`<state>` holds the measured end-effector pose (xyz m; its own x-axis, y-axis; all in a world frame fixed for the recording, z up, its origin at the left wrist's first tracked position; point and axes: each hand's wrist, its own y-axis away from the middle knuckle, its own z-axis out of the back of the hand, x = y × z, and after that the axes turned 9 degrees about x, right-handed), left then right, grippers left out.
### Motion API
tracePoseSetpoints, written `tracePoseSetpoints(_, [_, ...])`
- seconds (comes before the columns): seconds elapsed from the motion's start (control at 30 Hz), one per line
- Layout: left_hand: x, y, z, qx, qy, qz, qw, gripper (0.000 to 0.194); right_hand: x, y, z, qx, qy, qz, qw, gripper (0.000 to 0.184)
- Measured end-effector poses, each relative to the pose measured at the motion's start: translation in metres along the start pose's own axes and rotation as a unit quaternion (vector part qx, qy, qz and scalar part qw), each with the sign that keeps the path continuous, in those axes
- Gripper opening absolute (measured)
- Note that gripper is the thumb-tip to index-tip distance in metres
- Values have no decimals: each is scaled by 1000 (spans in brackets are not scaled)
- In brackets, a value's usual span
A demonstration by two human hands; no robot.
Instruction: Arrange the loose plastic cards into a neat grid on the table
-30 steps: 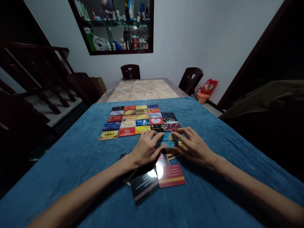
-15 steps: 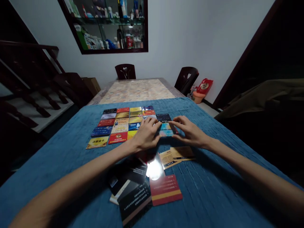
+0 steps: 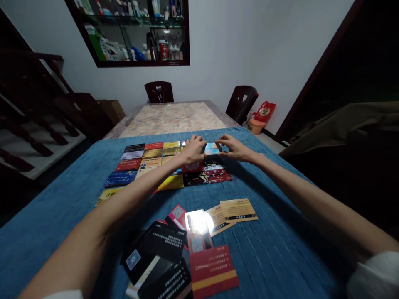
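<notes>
A light-blue plastic card (image 3: 212, 149) lies between my two hands at the far right of the card grid, just above a black card (image 3: 213, 162). The fingers of my left hand (image 3: 195, 149) are closed at its left edge. On the opposite edge, my right hand (image 3: 231, 148) pinches with thumb and forefinger. Whether the card touches the cloth I cannot tell. Below the black card is a red patterned card (image 3: 219, 175), beside a black card with a star shape (image 3: 195, 178). My left hand and forearm hide several cards of the grid.
Nearer me on the blue cloth (image 3: 264, 241) lies a loose pile: black cards (image 3: 165, 241), a dark red card (image 3: 213, 268) and tan cards (image 3: 239, 209). Past the cloth is the patterned tabletop (image 3: 174, 116), with dark chairs (image 3: 241, 101) around it.
Both hands have carried the light-blue card away from me, from over the loose pile to the grid's far right corner. The view has shifted, and more of the loose pile shows.
</notes>
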<state>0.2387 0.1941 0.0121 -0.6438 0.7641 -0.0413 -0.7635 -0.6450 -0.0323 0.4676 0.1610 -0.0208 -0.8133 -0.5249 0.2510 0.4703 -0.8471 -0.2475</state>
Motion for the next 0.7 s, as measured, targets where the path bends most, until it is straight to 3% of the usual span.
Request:
tracePoseSetpoints(0.33, [28, -52, -16, 59, 14, 46, 997, 32, -28, -48, -5, 99, 14, -119, 988, 32])
tracePoseSetpoints(0.7, [38, -70, -25, 102, 16, 55, 993, 30, -41, -60, -10, 149, -10, -168, 974, 39])
